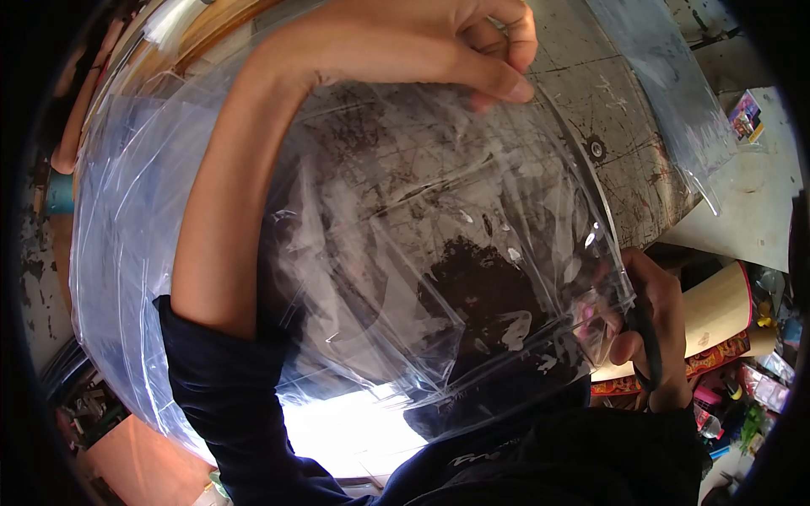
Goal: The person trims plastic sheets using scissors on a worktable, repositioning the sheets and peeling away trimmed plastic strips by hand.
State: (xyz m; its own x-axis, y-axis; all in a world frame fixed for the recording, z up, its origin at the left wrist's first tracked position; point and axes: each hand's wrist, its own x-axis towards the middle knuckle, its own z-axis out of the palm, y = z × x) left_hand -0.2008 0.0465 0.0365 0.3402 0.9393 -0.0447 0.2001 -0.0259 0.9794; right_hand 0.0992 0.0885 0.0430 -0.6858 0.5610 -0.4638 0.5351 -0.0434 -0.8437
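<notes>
Scratched counter [626, 126] extends past clear plastic [380, 244], its edge pinched by the left hand [498, 55], the right hand [662, 316] wrapped round dark scissors [648, 350].

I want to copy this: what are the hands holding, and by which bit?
The left hand seems to pinch the clear plastic sheet by its edge. The right hand grips a black handle, perhaps scissors.

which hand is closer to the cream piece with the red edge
Right: the right hand is just beside the cream piece; the left hand is farther, at the far edge of the clear plastic.
</notes>
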